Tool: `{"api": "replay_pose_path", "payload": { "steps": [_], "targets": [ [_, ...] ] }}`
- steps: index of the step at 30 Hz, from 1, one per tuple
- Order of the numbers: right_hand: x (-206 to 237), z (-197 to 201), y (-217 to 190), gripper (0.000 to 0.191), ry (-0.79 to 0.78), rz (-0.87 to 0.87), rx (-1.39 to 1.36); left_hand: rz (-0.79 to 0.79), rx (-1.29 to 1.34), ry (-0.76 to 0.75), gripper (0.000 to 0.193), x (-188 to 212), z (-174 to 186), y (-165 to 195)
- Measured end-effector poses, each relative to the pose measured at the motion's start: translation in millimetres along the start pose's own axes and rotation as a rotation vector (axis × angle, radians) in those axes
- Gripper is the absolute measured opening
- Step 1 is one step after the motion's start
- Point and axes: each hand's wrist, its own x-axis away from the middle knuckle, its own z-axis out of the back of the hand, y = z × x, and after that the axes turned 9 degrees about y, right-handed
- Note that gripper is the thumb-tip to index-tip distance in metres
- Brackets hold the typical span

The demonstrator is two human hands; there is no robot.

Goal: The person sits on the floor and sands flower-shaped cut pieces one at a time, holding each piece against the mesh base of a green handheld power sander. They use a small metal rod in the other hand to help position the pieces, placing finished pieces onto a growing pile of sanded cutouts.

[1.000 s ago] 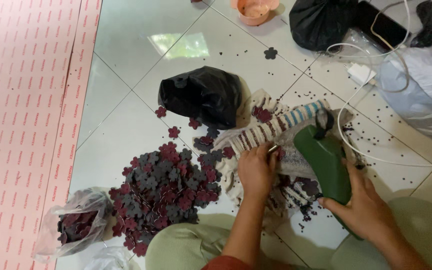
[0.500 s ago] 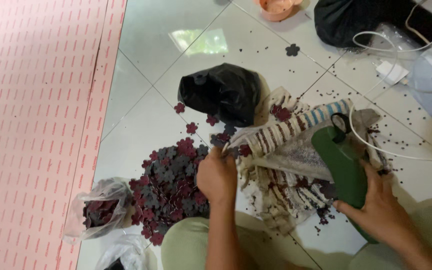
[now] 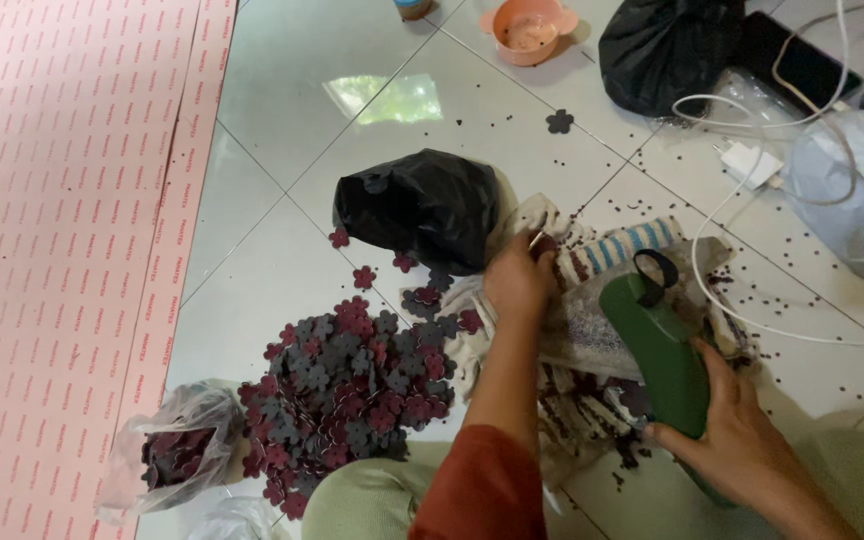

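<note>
My right hand (image 3: 742, 440) grips a green hand tool (image 3: 657, 355) with a black loop on top and a white cord, held over a striped cloth (image 3: 602, 300) on the tiled floor. My left hand (image 3: 517, 280) is closed on the cloth's far edge, pinching what looks like a small maroon piece beside a black plastic bag (image 3: 422, 205). A heap of maroon and grey flower-shaped cutouts (image 3: 352, 385) lies just left of my left forearm.
A clear plastic bag (image 3: 177, 450) with more cutouts sits at lower left. Pink foam sheets (image 3: 62, 230) cover the left. Farther away are an orange bowl (image 3: 530, 30), another black bag (image 3: 667, 50), a white charger (image 3: 747, 160) and scattered small punch-outs.
My left hand has moved from the near side of the cloth up to its far edge by the black bag. The view has shifted; the green tool stays in my right hand.
</note>
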Motion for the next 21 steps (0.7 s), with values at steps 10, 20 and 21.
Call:
{"api": "replay_pose_path", "payload": {
  "steps": [10, 20, 21],
  "targets": [
    [-14, -13, 7, 0.132, 0.099, 0.078, 0.081, 0.071, -0.021, 0.019, 0.027, -11, 2, -3],
    [3, 5, -3, 0.130, 0.056, 0.078, -0.035, 0.123, 0.015, -0.338, 0.033, 41, 70, 2],
    [5, 6, -4, 0.130, 0.033, 0.065, -0.024, 0.121, 0.012, -0.343, 0.034, 50, 74, 1]
  ]
}}
